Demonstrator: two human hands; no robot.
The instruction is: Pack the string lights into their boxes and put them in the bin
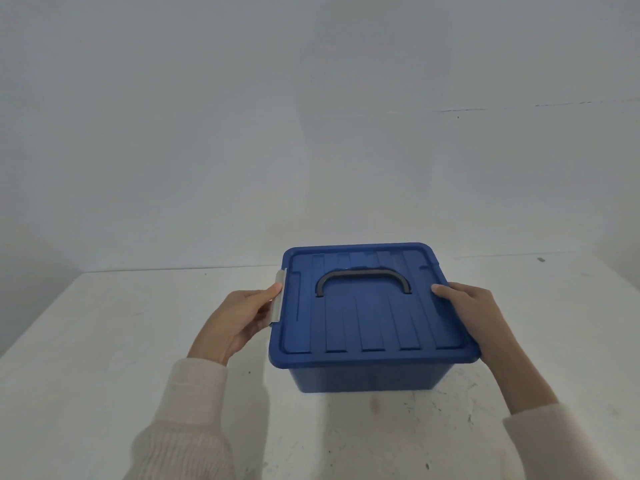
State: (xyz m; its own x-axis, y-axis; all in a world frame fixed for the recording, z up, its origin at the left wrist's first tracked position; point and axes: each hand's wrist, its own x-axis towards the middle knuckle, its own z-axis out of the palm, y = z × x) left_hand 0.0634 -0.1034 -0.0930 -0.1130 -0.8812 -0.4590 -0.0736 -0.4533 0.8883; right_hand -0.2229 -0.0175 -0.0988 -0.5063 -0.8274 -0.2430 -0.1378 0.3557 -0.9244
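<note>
Blue bin [367,375], lid [374,323] on, is sitting on the table [104,341], the left hand [239,317] pinching its grey latch [278,296], the right hand [474,313] gripping the lid, seemingly fastening or freeing it; lights unseen; next, both sides need even pressure.

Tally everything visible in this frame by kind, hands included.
Blue bin: 1
Blue lid, on the bin: 1
Dark handle on the lid: 1
Grey latch: 1
Hands: 2 (left hand grips the latch, right hand grips the lid's rim)
White table: 1
Total: 7
</note>
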